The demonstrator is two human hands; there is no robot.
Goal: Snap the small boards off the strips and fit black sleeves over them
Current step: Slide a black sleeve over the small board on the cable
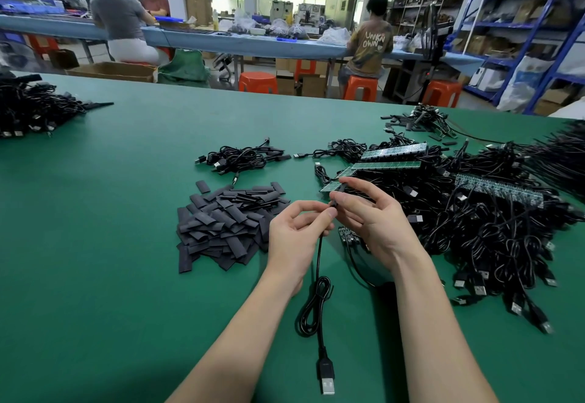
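At the far left of the green table (110,276) lies a heap of black cables (28,111). Toward the middle sits a loose pile of flat black sleeves (228,222), thin and soft by the look of them, so each is best pinched at one end and squeezed open. Just right of the pile, the left hand (294,238) and right hand (376,222) meet above the table, fingertips together, pinching the end of one cable (318,276) whose loop and plug (327,377) trail toward the near edge. What they pinch looks like a sleeve going over a small board, though it is too small to tell for sure. A small board (349,238) shows just under the right palm. Further right, green strips of boards (392,152) rest on a big tangle of cables (490,219). The strips look stiff, light and brittle, likely best gripped by the edges close to the break line, clear of the wire joints.
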